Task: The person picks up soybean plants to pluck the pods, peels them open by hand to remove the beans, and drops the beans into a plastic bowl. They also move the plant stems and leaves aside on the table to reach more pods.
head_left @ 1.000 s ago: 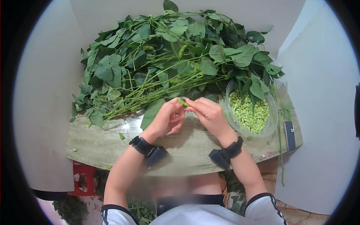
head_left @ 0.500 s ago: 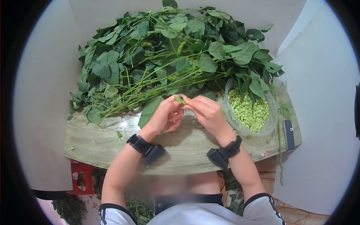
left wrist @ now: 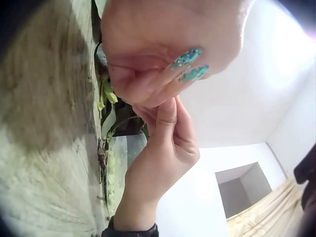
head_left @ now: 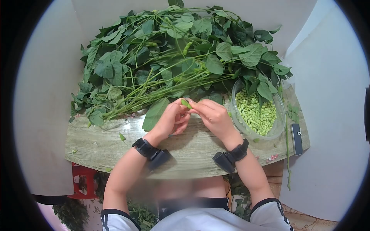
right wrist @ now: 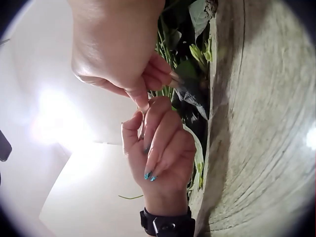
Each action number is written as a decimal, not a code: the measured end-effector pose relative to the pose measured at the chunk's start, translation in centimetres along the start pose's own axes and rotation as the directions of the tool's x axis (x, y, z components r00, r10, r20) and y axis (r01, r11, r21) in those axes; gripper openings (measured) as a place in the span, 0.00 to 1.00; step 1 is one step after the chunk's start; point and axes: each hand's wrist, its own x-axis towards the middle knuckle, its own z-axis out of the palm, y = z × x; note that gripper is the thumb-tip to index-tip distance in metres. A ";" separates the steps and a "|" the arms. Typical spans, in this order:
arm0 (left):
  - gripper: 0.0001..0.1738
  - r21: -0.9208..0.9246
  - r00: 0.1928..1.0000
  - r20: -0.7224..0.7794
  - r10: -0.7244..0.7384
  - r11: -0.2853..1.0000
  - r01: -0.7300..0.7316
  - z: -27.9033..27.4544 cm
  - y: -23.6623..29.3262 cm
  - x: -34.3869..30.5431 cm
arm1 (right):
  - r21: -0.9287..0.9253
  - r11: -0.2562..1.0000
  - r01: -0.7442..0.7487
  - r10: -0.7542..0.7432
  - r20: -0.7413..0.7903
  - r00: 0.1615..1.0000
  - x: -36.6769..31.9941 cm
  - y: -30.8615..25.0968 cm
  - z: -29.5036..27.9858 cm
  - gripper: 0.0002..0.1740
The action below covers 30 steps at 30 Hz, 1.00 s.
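Observation:
A small green soybean pod [head_left: 185, 103] is pinched between the fingertips of both hands, above the wooden table near the cut stems. My left hand [head_left: 172, 119] holds one end, its other fingers curled toward the palm; blue-green glittery nails show in the left wrist view. My right hand [head_left: 212, 115] pinches the opposite end with thumb and forefinger. In both wrist views the hands [right wrist: 160, 143] meet at the fingertips and mostly hide the pod. To the right of my right hand stands a clear plastic bowl [head_left: 282, 122] holding many shelled green beans [head_left: 256, 117].
A large heap of leafy soybean plants [head_left: 127, 65] covers the back of the table [head_left: 185, 154], some leaves hanging over the bowl. A phone [head_left: 297, 139] lies at the right edge beside a long stem [head_left: 288, 161]. A red stool [head_left: 83, 181] stands below left.
Both hands keep hold of the pod at nearly the same spot. The pod's tilt shifts slightly between the fingertips. The bowl and plants stay put.

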 end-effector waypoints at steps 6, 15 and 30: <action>0.14 -0.056 0.997 -0.070 -0.034 0.998 0.030 0.9 0.5 -0.5 | 0.026 1.000 -0.017 0.018 -0.032 0.999 -0.2 0.0 0.4 0.23; 0.12 -0.139 0.993 -0.036 -0.113 0.984 0.107 1.2 1.4 -0.5 | 0.050 0.998 -0.048 0.052 -0.088 0.995 -0.1 -0.5 0.7 0.23; 0.12 0.229 0.995 0.071 -0.075 0.972 0.057 -0.1 1.9 -0.5 | 0.272 0.898 -0.344 0.341 0.060 0.938 -0.2 -0.3 0.4 0.11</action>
